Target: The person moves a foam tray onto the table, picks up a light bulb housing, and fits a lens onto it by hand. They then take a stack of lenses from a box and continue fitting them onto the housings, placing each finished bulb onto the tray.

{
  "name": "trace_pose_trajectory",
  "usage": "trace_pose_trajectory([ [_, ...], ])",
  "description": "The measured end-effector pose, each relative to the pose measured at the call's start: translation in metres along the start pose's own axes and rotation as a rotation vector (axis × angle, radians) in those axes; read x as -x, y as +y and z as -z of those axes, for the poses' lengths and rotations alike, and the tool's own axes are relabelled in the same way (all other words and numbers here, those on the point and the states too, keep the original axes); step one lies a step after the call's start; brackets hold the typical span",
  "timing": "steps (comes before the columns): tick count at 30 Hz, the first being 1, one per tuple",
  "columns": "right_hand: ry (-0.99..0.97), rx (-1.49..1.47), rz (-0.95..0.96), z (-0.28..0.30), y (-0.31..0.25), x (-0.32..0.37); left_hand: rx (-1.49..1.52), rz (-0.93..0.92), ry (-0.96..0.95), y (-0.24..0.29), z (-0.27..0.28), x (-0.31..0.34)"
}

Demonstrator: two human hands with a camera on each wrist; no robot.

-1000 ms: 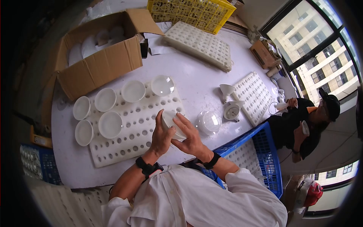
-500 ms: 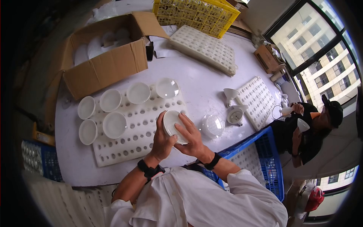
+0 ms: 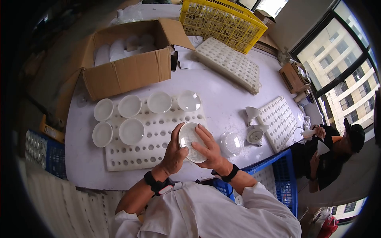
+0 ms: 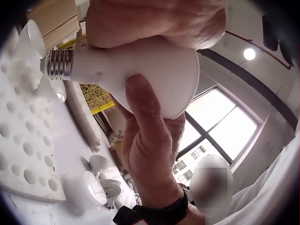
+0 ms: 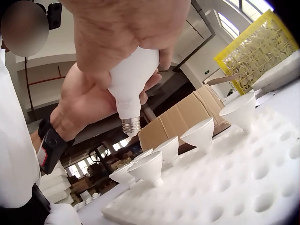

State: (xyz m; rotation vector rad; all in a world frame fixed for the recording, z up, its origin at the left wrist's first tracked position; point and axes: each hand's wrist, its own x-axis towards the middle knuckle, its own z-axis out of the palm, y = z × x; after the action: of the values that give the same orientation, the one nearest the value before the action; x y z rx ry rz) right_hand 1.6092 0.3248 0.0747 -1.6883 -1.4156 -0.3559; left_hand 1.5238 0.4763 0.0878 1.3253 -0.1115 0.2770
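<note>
A white reflector light bulb (image 3: pixel 194 135) with a textured round front is held between both hands, its front turned up toward the head camera. Its metal screw base (image 4: pixel 60 64) points away in the left wrist view. My left hand (image 3: pixel 172 154) grips its left side, thumb near the lower rim. From the right, my right hand (image 3: pixel 214 152) grips the rim, with some fingers bent over the front. Beyond the hands, several white bulbs, one of them a bulb (image 3: pixel 131 131) near the front, stand face up in a white foam tray (image 3: pixel 139 160) with holes.
A glossy clear-fronted bulb (image 3: pixel 232 143) and two white bulbs, including one bulb (image 3: pixel 256 135) showing its base, are right of the hands. An open cardboard box (image 3: pixel 127 75), yellow crate (image 3: pixel 222 23), more foam trays (image 3: pixel 230 61) and a blue crate (image 3: pixel 287 182) surround them. Another person (image 3: pixel 333 158) stands right.
Both hands have tilted the bulb so its front shows more fully to the head camera. The head view has shifted, moving the whole table scene rightward in the picture.
</note>
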Motion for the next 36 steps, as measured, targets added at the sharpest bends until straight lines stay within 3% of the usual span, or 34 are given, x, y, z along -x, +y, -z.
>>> trace_pose_trajectory([
  [4,-0.056,0.083,0.104,0.009,0.01,-0.008,-0.022,-0.026,-0.031,0.007,0.009,-0.005],
  [6,-0.088,0.147,0.152,0.012,0.014,-0.009,-0.047,0.192,-0.041,0.014,0.019,-0.006],
  [8,-0.194,0.302,0.264,0.012,0.018,-0.007,-0.085,0.19,-0.06,0.007,0.025,-0.003],
  [9,-0.185,0.298,0.261,0.01,0.018,-0.007,0.083,0.197,-0.03,-0.001,0.028,0.0],
  [11,-0.003,0.139,0.209,0.004,0.017,-0.01,0.402,0.232,0.024,-0.008,0.032,0.004],
  [12,0.012,0.141,0.201,0.0,0.014,-0.013,0.391,0.241,0.015,-0.01,0.035,0.005],
  [14,0.105,-0.12,-0.026,-0.006,0.003,-0.021,0.828,0.33,0.163,-0.022,0.044,0.007],
  [15,0.122,-0.121,-0.031,-0.007,-0.001,-0.024,0.88,0.391,0.259,-0.032,0.047,0.008],
  [17,0.041,-0.28,-0.241,-0.009,-0.011,-0.025,0.997,0.431,0.245,-0.043,0.052,0.013],
  [18,0.057,-0.281,-0.245,-0.01,-0.011,-0.025,1.128,0.457,0.232,-0.043,0.052,0.011],
  [20,-0.034,-0.117,-0.189,-0.012,-0.012,-0.024,1.097,0.488,0.285,-0.039,0.047,0.01],
  [22,0.013,-0.088,-0.194,-0.014,-0.013,-0.025,1.161,0.405,0.134,-0.046,0.049,0.01],
  [23,-0.008,-0.064,-0.21,-0.014,-0.013,-0.025,1.163,0.424,0.221,-0.05,0.048,0.011],
  [27,-0.096,-0.038,-0.28,-0.006,-0.017,-0.027,1.213,0.386,0.15,-0.057,0.048,0.012],
  [30,-0.123,-0.115,-0.422,0.003,-0.018,-0.027,0.938,0.44,0.255,-0.047,0.045,0.012],
  [31,-0.207,-0.376,-0.761,0.009,-0.022,-0.032,0.587,0.301,0.267,-0.047,0.045,0.013],
  [32,-0.207,-0.38,-0.769,0.008,-0.018,-0.03,0.238,0.163,0.27,-0.048,0.044,0.014],
  [33,-0.204,-0.53,-0.836,0.005,-0.009,-0.025,0.24,0.17,0.273,-0.042,0.041,0.014],
  [35,-0.163,-0.848,-0.895,-0.009,0.01,-0.008,-0.317,-0.018,0.201,-0.02,0.032,0.011],
  [36,-0.171,-0.849,-0.898,-0.012,0.016,-0.004,-0.315,-0.015,0.208,-0.017,0.03,0.01],
])
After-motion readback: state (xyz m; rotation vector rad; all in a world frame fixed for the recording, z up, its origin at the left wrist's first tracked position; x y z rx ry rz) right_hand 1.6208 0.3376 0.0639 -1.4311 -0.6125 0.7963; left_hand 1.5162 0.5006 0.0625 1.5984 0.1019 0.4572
